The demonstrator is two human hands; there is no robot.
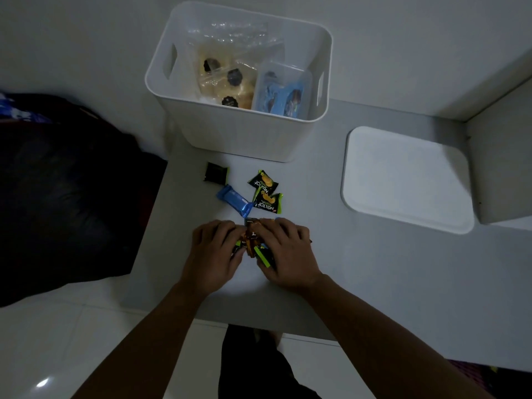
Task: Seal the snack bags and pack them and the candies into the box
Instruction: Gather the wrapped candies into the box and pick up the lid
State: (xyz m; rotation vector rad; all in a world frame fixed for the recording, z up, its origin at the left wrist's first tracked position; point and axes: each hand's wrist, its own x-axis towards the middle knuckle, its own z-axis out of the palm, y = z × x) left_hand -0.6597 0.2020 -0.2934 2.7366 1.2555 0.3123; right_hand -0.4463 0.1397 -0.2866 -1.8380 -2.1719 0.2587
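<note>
At the frame's centre a heap of candies (253, 243) is cupped on the worktop (374, 283) between the curled left hand (214, 254) and right hand (288, 251), seemingly to be scooped together into the white box (241, 133) above, where sealed snack bags (227, 79) are already stood.

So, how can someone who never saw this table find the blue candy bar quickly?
Start at the white box. In front of it lie loose candies; the blue candy bar lies among them. It is the only blue, long wrapper there; its neighbours are black and green.
</note>
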